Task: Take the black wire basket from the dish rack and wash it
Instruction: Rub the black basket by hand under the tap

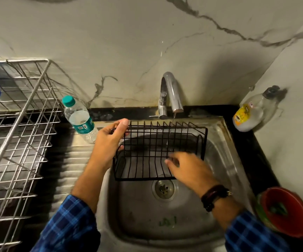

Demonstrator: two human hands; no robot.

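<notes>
The black wire basket [158, 142] is held over the steel sink [225, 160], tilted toward me, under the tap [170, 93]. A thin stream of water falls from the spout through its wires. My left hand [108, 140] grips the basket's upper left corner, thumb over the top rim. My right hand [188, 170] lies with spread fingers against the basket's lower right wires; it is slightly blurred. The steel dish rack [18, 135] stands on the counter to the left.
A clear water bottle [79, 119] with a teal cap stands between rack and sink. A soap bottle [252, 111] sits in the right back corner. A red bowl [290, 213] rests at the sink's right front. The drain [164, 188] lies below the basket.
</notes>
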